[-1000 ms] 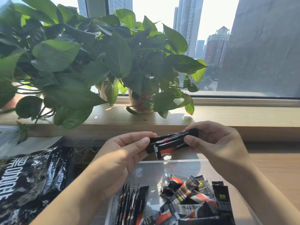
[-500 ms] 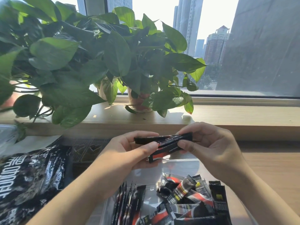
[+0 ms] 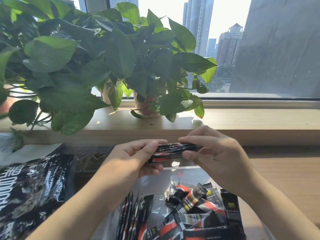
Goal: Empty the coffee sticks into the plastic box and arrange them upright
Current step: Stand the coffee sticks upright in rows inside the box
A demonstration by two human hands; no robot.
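Note:
A small bundle of black-and-red coffee sticks point(image 3: 173, 150) lies level between my hands, above the far rim of the clear plastic box point(image 3: 183, 168). My left hand point(image 3: 133, 158) grips its left end with thumb on top. My right hand point(image 3: 213, 153) pinches its right end. Inside the box, a row of sticks point(image 3: 133, 215) stands on edge at the left. A loose heap of sticks point(image 3: 199, 210) lies jumbled at the right.
The crumpled black coffee bag point(image 3: 31, 193) lies on the wooden desk at the left. Leafy potted plants point(image 3: 97, 63) fill the windowsill point(image 3: 242, 118) behind, their leaves hanging over the desk's left side. A clear packaging tray point(image 3: 90, 158) sits beside the bag.
The sticks between my hands have been squared from a splayed, tilted pair into a tight level bundle. Both hands have closed in on its ends.

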